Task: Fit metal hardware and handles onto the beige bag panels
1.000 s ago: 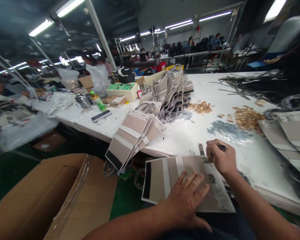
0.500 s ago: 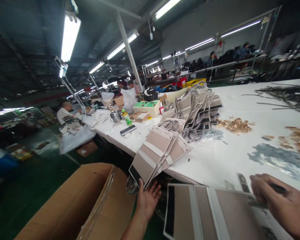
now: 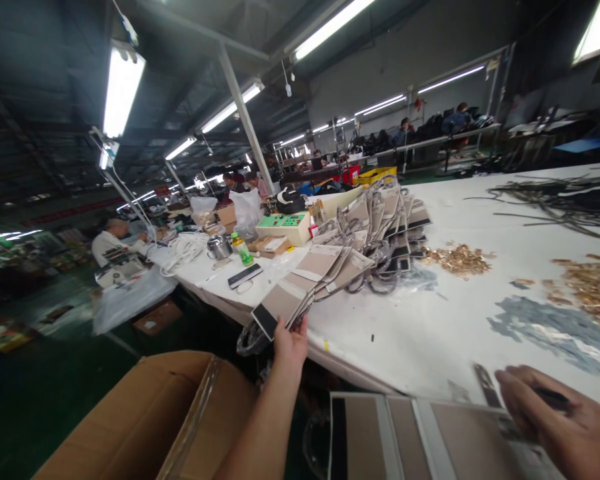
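My left hand (image 3: 291, 345) is at the lower end of a fanned stack of grey-brown panels (image 3: 285, 301), thumb against the front and some fingers hidden behind the edge. The stack has pale strips and a black end band, and hangs partly past the table edge. At the lower right my right hand (image 3: 555, 413) is closed around a dark object (image 3: 553, 399), too blurred to name. Beside its fingers is a narrow metallic piece (image 3: 487, 385). Another grey-brown panel (image 3: 405, 433) lies in front, left of this hand.
An open cardboard box (image 3: 195, 407) stands below left. The white table (image 3: 405, 347) bears a panel heap (image 3: 380, 227), gold-coloured metal pieces (image 3: 460, 259), dark cords (image 3: 570, 197), a green bottle (image 3: 243, 249) and a green-topped machine (image 3: 285, 227). A person (image 3: 109, 243) sits far left.
My left hand has moved up from beneath the stack and closed on its lower end, which now sits higher. The view has shifted slightly; my right hand stays closed at the lower right.
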`<state>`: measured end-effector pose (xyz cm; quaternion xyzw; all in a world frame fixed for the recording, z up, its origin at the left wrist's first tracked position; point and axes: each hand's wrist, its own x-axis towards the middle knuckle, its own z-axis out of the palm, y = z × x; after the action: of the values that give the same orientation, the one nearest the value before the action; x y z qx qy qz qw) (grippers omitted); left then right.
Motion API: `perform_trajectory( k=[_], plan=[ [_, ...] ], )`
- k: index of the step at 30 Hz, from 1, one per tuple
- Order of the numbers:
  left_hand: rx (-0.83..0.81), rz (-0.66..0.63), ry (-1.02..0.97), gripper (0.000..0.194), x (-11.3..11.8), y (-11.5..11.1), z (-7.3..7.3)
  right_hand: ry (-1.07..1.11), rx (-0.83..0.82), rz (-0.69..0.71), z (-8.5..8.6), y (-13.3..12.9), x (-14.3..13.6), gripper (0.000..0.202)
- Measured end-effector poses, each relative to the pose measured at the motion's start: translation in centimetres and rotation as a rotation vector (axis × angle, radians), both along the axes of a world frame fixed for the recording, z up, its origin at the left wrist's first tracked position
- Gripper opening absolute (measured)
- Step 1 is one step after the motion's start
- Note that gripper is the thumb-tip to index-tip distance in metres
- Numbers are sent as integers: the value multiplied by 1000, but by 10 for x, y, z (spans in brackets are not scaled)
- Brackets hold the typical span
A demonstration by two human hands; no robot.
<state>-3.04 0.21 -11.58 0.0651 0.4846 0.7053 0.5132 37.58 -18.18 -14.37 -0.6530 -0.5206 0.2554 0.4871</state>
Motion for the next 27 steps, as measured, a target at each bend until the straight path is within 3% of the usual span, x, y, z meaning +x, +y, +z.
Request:
perform_trajectory(
  k=[4, 10, 15, 20, 22, 24, 26, 27],
  plan=[
    [-83, -54, 100, 13, -2, 8, 1, 0, -52, -12, -3, 0, 4, 64],
    [-199, -111, 284, 37, -16, -23, -10, 18, 18, -15, 13, -8, -8, 60],
    [-229, -197, 304, 55, -20, -46, -17, 54, 88, -79, 32, -10, -20, 60],
    [-197, -319, 279, 53, -12, -62, -24, 228, 133, -101, 27, -7, -17, 52],
    [-172, -309, 391, 51, -2, -79, -33, 293, 135, -124, 23, -5, -13, 49],
    [-55, -335, 689, 52, 16, -112, -45, 333, 143, -141, 20, -4, -12, 47],
    [170, -511, 1056, 54, 43, -158, -58, 355, 165, -137, 19, -4, -12, 46],
    [324, -662, 1218, 55, 60, -182, -64, 366, 177, -132, 19, -4, -13, 46]
  ],
)
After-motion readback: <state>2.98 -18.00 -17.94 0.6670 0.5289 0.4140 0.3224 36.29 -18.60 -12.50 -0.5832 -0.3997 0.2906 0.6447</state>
